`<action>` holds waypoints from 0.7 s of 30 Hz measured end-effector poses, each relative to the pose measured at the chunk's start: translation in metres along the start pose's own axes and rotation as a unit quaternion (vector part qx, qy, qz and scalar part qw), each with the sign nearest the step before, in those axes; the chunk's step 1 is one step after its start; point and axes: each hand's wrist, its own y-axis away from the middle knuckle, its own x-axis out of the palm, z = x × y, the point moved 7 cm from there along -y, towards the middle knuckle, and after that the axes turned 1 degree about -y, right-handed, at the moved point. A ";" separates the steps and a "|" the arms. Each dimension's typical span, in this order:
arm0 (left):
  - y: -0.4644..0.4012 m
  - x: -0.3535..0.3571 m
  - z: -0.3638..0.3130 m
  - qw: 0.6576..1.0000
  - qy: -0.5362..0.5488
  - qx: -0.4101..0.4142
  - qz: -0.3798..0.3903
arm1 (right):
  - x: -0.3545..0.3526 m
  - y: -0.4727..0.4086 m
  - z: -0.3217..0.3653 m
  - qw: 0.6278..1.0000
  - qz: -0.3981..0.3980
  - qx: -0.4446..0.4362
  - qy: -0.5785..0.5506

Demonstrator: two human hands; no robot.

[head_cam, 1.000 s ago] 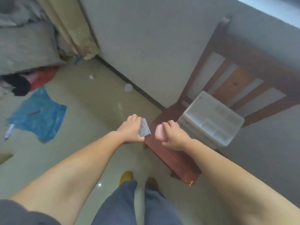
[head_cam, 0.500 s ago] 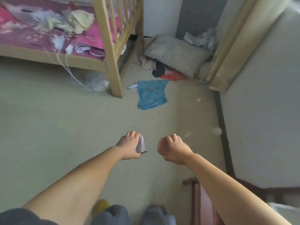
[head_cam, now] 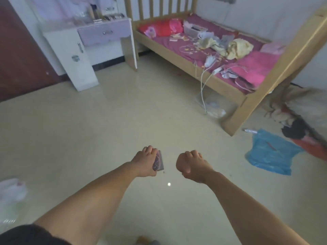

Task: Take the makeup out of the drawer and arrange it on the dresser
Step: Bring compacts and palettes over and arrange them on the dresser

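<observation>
floor [head_cam: 88, 138] of pale glossy tile fills most of the head view, and both bare forearms reach out over it. the left hand [head_cam: 144, 160] grips a small flat silvery-purple makeup packet [head_cam: 158, 161], fingers curled over its top edge, the packet standing on edge at the inner side of the palm. the right hand [head_cam: 191, 165] is curled into a fist with the knuckles up; a rounded pinkish shape shows at its thumb side, but whether that is a held thing or part of the hand cannot be told.

the two hands are near each other, apart, with a bright spot of reflected light on the floor below the gap between them.

far ahead at the upper left stands a white and lilac dresser table [head_cam: 123, 41] with one lilac drawer [head_cam: 104, 33], closed, under its top; blurred bottles and small items stand on the top. the packet is well apart from it.

just beside the table on the right is a light wooden bed [head_cam: 235, 119] with a magenta sheet, strewn with cloths, papers and white cables that hang down to the floor. a crumpled blue plastic bag [head_cam: 270, 152] lies on the floor at the right, near the bed's corner post.
</observation>
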 end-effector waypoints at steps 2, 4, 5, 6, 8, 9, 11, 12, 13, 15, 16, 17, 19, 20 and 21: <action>0.009 -0.010 0.056 0.999 -0.003 -0.036 -0.008 | 0.000 -0.038 0.050 0.999 0.015 -0.035 0.001; 0.012 -0.018 0.105 0.997 -0.005 -0.070 -0.015 | 0.002 -0.074 0.094 0.997 0.034 -0.070 0.006; 0.011 -0.021 0.126 0.996 0.000 -0.085 -0.018 | 0.001 -0.092 0.113 0.995 0.041 -0.087 0.010; 0.010 -0.025 0.147 0.995 0.008 -0.099 -0.022 | 0.000 -0.110 0.130 0.993 0.047 -0.103 0.016; 0.003 -0.033 0.185 0.992 0.024 -0.119 -0.031 | -0.005 -0.148 0.157 0.989 0.058 -0.130 0.033; -0.003 -0.037 0.203 0.991 0.027 -0.128 -0.038 | -0.007 -0.168 0.167 0.988 0.064 -0.135 0.036; -0.022 -0.048 0.240 0.987 0.028 -0.148 -0.052 | -0.015 -0.211 0.183 0.986 0.077 -0.142 0.040; -0.034 -0.055 0.259 0.985 0.030 -0.158 -0.059 | -0.021 -0.235 0.191 0.984 0.080 -0.150 0.048; -0.047 -0.063 0.278 0.983 0.033 -0.170 -0.065 | -0.029 -0.261 0.198 0.983 0.080 -0.159 0.055; -0.074 -0.083 0.317 0.978 0.035 -0.195 -0.071 | -0.047 -0.313 0.214 0.979 0.076 -0.177 0.060; -0.087 -0.094 0.335 0.974 0.041 -0.212 -0.074 | -0.058 -0.340 0.222 0.978 0.077 -0.185 0.060; -0.100 -0.103 0.352 0.970 0.050 -0.228 -0.071 | -0.069 -0.366 0.230 0.977 0.081 -0.190 0.061; -0.130 -0.124 0.384 0.967 0.053 -0.242 -0.064 | -0.090 -0.419 0.247 0.973 0.089 -0.203 0.066; -0.144 -0.135 0.398 0.966 0.055 -0.245 -0.064 | -0.101 -0.443 0.256 0.970 0.093 -0.213 0.069; -0.157 -0.146 0.411 0.964 0.059 -0.250 -0.066 | -0.110 -0.466 0.265 0.968 0.094 -0.221 0.077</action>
